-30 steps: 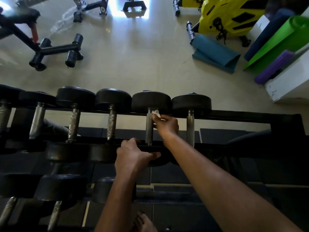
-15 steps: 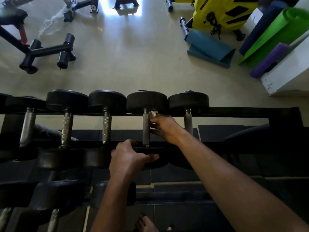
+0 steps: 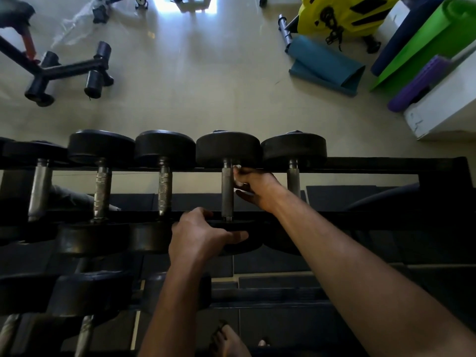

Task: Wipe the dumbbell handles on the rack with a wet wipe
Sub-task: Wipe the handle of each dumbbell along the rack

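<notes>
Right hand: the right hand [image 3: 256, 188] is held against the right side of a dumbbell handle [image 3: 227, 191], with a white wet wipe [image 3: 237, 168] pinched in its curled fingers; only small bits of the wipe are seen, at the top of the grip and below the knuckles.
Right grip: clamped on the wipe, which is pressed to the upper part of the handle, just under the far weight head.
Left hand: the left hand [image 3: 199, 234] is laid over the near weight head [image 3: 231, 237] of the same dumbbell, directly below the right grip; the fingers are curled over its top edge and the thumb is stretched along its front.
Left grip: closed around that weight head.
Handle: upright in the picture, grey and knurled, spanned between the two rails of the rack [image 3: 386, 167].
Neighbouring handles: one handle [image 3: 293, 180] is seen just right of the right grip, partly hidden by the wrist; three more [image 3: 164, 189] are lined up to the left of it, all on the same rack tier.
Lower tier: further dumbbells [image 3: 85, 295] are stored below and left of the left grip, in deep shadow.
Floor beyond the rack: a black equipment base [image 3: 69, 70] far left of the grip, a blue folded mat [image 3: 325, 65] and a green rolled mat [image 3: 422, 45] far right.
Below the arms: a foot in a sandal [image 3: 229, 341] is seen.
</notes>
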`<state>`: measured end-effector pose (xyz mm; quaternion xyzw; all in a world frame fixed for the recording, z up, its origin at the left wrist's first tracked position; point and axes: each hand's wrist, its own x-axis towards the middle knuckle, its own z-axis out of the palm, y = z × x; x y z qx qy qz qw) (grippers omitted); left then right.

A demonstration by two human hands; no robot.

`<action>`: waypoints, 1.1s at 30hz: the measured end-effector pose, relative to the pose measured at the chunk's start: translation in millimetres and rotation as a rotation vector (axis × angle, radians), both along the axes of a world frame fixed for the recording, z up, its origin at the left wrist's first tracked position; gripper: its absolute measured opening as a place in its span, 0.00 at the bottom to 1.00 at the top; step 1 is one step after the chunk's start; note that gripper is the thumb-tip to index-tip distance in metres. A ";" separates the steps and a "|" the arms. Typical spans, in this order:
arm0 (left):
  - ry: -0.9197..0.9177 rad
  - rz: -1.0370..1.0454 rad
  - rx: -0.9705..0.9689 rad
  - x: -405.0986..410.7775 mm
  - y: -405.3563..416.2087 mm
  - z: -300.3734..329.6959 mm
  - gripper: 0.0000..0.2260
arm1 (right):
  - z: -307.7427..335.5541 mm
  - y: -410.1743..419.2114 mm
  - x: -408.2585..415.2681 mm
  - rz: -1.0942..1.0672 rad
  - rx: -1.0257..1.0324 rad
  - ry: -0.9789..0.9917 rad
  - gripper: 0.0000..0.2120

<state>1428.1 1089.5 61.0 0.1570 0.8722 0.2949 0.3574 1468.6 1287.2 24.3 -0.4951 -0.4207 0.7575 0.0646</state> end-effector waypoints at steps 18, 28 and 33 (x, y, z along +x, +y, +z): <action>-0.002 0.009 0.072 -7.0 -12.1 -3.9 0.43 | 7.5 -5.7 33.5 0.713 0.468 -0.374 0.09; 0.069 -0.047 0.094 -14.8 -24.5 7.7 0.43 | 31.7 -4.3 5.4 0.602 1.629 0.008 0.08; 0.118 -0.133 0.165 -19.0 -23.4 5.6 0.44 | 34.8 -0.9 -9.1 0.965 1.980 -0.211 0.13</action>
